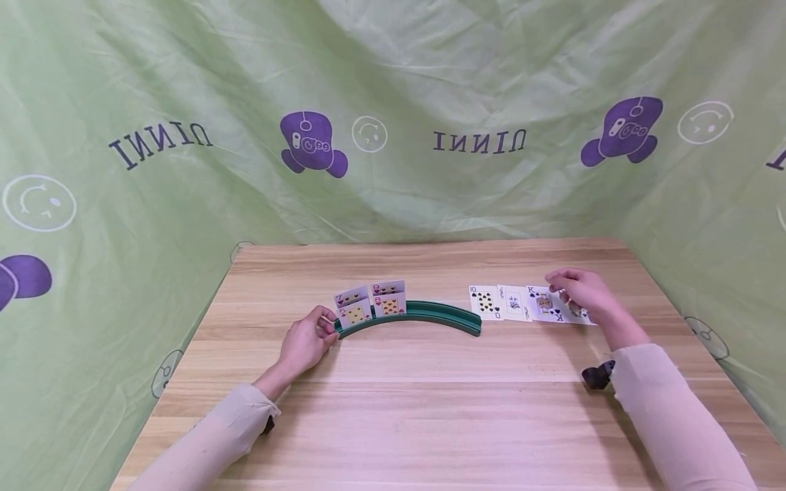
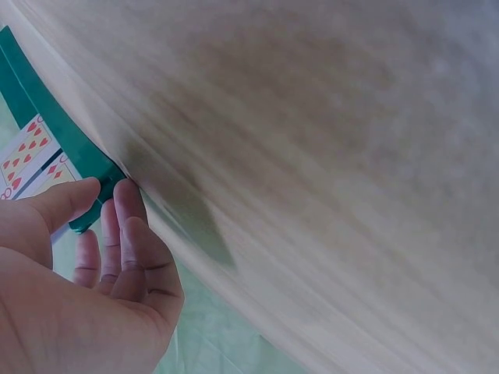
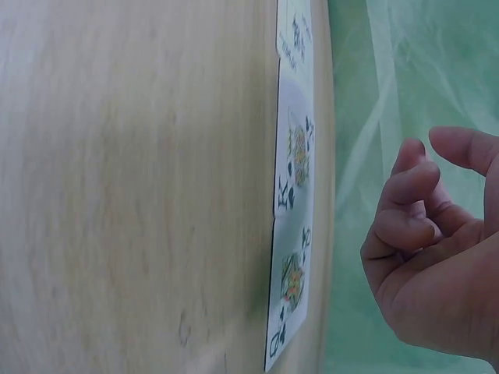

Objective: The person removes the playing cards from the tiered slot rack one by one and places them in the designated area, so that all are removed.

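A curved green card holder [image 1: 442, 315] lies on the table, with two pairs of red-suited playing cards [image 1: 389, 305] upright in its left half. My left hand [image 1: 307, 339] pinches the holder's left end between thumb and fingers, as the left wrist view also shows. Over the row of cards at the right hovers my right hand [image 1: 583, 290], fingers loosely curled and holding nothing. That row has a ten of spades [image 1: 485, 303], a joker [image 1: 514, 303], a king of spades [image 1: 543, 300] and a queen [image 3: 291, 284], which the hand partly covers in the head view.
The wooden table [image 1: 393, 409] carries the holder and the card row near its far side. A green printed cloth [image 1: 405, 198] hangs behind and at both sides of it.
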### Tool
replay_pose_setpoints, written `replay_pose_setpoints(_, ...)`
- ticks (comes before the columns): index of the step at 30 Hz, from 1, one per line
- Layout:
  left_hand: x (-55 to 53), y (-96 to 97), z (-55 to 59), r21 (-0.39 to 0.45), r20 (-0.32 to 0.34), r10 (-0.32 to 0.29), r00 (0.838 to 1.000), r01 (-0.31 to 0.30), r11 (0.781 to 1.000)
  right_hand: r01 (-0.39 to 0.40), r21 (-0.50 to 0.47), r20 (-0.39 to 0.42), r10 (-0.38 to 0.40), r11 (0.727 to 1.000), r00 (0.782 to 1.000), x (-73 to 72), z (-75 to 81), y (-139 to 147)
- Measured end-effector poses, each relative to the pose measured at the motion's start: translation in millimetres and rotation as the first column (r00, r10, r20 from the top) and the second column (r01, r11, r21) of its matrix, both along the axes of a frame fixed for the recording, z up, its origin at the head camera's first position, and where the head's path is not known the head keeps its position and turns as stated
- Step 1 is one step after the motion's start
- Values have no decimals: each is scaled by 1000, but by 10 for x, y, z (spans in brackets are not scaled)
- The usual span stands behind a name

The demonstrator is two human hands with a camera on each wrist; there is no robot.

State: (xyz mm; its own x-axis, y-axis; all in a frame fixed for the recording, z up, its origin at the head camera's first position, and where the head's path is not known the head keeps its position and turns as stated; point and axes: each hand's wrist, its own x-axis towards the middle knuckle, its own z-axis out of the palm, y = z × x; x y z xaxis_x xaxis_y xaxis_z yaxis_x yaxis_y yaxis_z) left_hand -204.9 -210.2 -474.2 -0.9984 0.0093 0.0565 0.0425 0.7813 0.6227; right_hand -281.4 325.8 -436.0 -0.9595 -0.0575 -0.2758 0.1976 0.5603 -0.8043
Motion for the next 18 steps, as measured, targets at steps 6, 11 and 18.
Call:
replay_pose_setpoints(6, -4, -5, -12, 0, -2, 1, 1000, -1, 1000, -20, -34, -6, 20, 999, 1000, -17, 6, -100)
replay_pose_setpoints(11, -3, -4, -18, 2, 1, 3, 1000, -3, 1000, -35, -60, -21, 34, 998, 999, -13, 27, -191)
replay_pose_setpoints(18, -4, -5, -18, 12, 11, 8, 1000, -8, 1000, -63, -124, -25, 61, 990, 998, -2, 46, -338)
